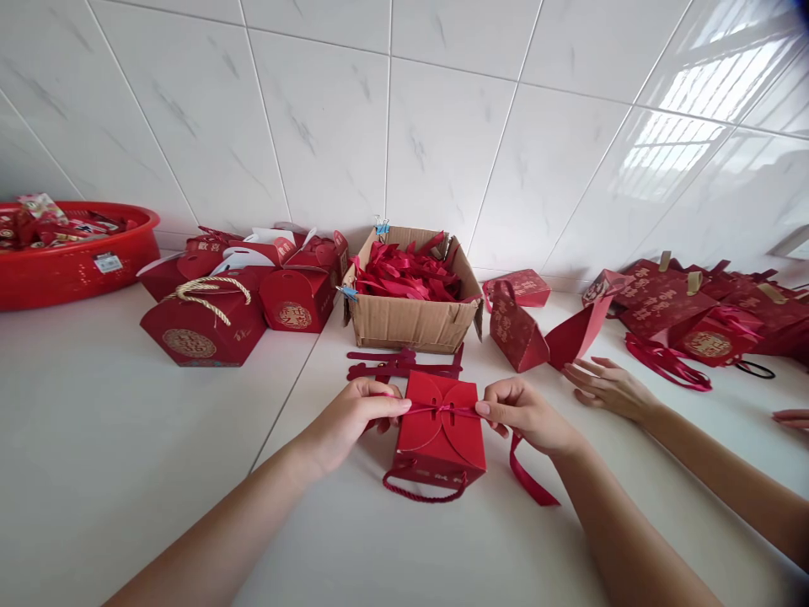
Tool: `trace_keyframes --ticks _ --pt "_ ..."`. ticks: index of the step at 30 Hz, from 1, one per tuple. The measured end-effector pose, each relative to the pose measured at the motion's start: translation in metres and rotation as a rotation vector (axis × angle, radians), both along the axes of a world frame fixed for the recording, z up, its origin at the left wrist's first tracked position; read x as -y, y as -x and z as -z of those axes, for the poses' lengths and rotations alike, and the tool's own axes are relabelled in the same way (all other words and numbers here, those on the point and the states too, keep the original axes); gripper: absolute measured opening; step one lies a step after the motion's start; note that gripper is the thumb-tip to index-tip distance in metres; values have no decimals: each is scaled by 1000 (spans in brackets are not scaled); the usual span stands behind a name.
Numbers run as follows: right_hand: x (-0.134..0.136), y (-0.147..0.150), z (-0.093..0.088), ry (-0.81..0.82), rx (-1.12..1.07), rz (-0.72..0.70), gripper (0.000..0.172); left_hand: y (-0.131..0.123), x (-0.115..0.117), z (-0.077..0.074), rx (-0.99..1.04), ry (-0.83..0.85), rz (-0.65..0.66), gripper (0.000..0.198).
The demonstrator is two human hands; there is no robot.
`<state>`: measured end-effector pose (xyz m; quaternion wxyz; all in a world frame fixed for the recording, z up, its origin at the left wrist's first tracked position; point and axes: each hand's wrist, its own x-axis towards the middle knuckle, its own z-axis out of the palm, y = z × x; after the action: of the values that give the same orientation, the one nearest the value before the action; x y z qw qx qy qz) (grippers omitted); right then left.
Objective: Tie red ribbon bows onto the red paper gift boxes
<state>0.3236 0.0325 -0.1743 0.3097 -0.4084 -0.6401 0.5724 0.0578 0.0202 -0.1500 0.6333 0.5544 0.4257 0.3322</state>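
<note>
A small red gift box stands on the white floor in front of me, its curved top flaps closed. A red ribbon runs across its top. My left hand pinches the ribbon at the box's left side. On the right side, my right hand pinches the other end, and a loose ribbon tail trails down beside that hand. A red cord handle hangs at the box's near side.
A cardboard carton full of red ribbons stands behind the box, with loose ribbons before it. Finished red boxes sit at left beside a red basin. Another person's hand rests at right near flat red boxes.
</note>
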Motion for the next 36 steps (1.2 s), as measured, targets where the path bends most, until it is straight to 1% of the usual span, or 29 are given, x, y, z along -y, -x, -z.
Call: trace_keyframes --ticks 4,6,10,12,15,17,20,22,24,25,27,29,31,33,36 --pt "-1 -4 -3 -10 32 17 37 -1 0 -1 -43 -21 -2 30" --pt "-1 -6 -4 6 21 11 37 -3 2 1 -52 -56 -3 34" --pt "2 -8 -8 28 -111 -64 35 -9 6 6 -38 -139 -5 44" --pt "5 -7 -12 -23 -187 -97 31 -11 7 9 -39 -173 -16 45" --pt "11 -3 -19 -149 -285 -102 22 -12 7 11 -65 -194 -40 44" --pt "15 -1 -22 -196 -318 -88 21 -13 8 11 -83 -214 -64 44" --pt "20 4 -24 -204 -334 -50 18 -16 9 10 -119 -316 -135 44" --pt "22 7 -23 -209 -341 -28 16 -17 10 11 -146 -370 -177 34" --pt "23 10 -22 -236 -347 1 18 -17 10 13 -169 -409 -224 19" --pt "24 12 -22 -254 -357 24 18 -17 9 13 -186 -440 -250 17" --pt "25 16 -21 -286 -384 74 15 -16 6 13 -240 -556 -271 24" --pt "25 19 -21 -313 -387 96 16 -17 4 8 -283 -707 -252 26" --pt "26 21 -22 -343 -343 86 18 -20 4 -1 -312 -813 -228 23" --pt "27 23 -21 -388 -289 81 20 -27 7 -13 -348 -843 -217 22" --pt "27 24 -19 -481 -240 92 24 -40 12 -28 -399 -793 -185 30"
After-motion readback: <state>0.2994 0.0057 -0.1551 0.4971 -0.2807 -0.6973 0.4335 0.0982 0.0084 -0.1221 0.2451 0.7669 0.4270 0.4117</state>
